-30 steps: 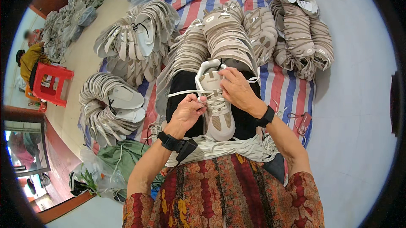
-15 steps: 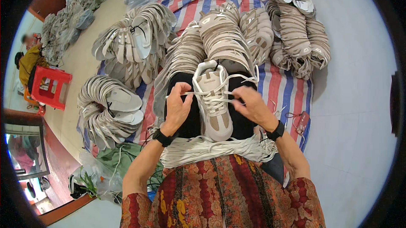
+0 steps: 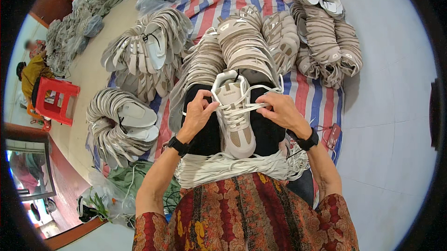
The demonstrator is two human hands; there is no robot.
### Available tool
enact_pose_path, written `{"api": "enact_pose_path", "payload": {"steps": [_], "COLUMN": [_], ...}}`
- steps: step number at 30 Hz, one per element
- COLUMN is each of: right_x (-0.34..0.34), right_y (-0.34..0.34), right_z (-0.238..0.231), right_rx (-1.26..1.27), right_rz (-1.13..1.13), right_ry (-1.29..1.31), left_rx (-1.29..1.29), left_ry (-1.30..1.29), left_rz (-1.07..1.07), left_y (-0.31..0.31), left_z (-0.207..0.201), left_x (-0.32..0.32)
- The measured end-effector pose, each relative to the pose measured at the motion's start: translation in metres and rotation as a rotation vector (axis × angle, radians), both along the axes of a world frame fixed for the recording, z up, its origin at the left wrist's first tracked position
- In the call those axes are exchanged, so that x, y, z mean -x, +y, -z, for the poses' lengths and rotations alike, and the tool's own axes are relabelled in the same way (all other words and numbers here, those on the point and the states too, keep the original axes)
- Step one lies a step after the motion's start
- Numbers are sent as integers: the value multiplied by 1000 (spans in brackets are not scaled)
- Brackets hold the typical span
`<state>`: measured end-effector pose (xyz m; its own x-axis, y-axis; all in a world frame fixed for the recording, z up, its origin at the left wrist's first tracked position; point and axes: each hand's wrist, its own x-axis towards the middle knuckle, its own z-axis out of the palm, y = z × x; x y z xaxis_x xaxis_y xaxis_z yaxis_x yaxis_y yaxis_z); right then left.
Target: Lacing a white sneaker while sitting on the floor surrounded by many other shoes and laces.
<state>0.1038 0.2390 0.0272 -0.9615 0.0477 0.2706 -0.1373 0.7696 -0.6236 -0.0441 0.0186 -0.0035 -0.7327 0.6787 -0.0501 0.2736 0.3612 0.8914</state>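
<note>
**A:** ok so what's on the left side here?

**B:** far left there's a red plastic stool [image 3: 57, 99] on the bare floor, with a person in a yellow top [image 3: 31, 73] crouched right beside it. Then come fanned stacks of pale shoe uppers [image 3: 122, 123] along the left edge of the striped mat [image 3: 311, 97]. A green bag [image 3: 122, 182] sits off the mat's near left corner.

**A:** and the hands?

**B:** left hand [image 3: 198, 113] is curled, fingertips pinching a white lace [image 3: 251, 107] right at the shoe's tongue. There's a black watch on that wrist. The sneaker [image 3: 236, 118], beige and white, stands in the middle on the person's dark lap, toe pointing toward the body, near the mat's near edge. A bundle of white laces [image 3: 223, 167] lies across the lap just below the toe.

**A:** right hand doing the same?

**B:** pretty much. Right hand [image 3: 281, 110] is closed around the other end of the lace, pulling it flat across the eyelets, touching the shoe's side. Further right, more stacked uppers [image 3: 328, 46] sit toward the mat's far right corner, then plain grey floor tiles [image 3: 386, 125].
</note>
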Motion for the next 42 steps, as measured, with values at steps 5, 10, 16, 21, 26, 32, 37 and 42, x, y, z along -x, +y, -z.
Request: {"api": "enact_pose_path", "payload": {"steps": [5, 10, 16, 21, 26, 32, 37, 42], "right_x": [5, 3, 14, 27, 55, 47, 46, 44], "right_y": [-4, -2, -10, -17, -27, -6, -8, -29], "right_z": [-2, 21, 33, 24, 17, 19, 20, 23], "right_rx": [613, 573, 454, 192, -399, -286, -252, -376], "right_rz": [3, 2, -65, 44, -97, -194, -193, -167], "right_ry": [-284, -243, -126, 66, 334, 151, 259, 414], "left_rx": [-325, -694, -972, 214, -133, 92, 171, 199], "left_ry": [-590, -687, -566, 134, 731, 733, 654, 374], "left_rz": [-126, -399, -921, -591, 60, 472, 462, 572], "left_y": [-8, -69, -180, -147, -15, 24, 18, 19], "left_z": [-10, -17, -36, -14, -17, 14, 10, 2], "left_x": [3, 52, 115, 92, 29, 6, 8, 22]}}
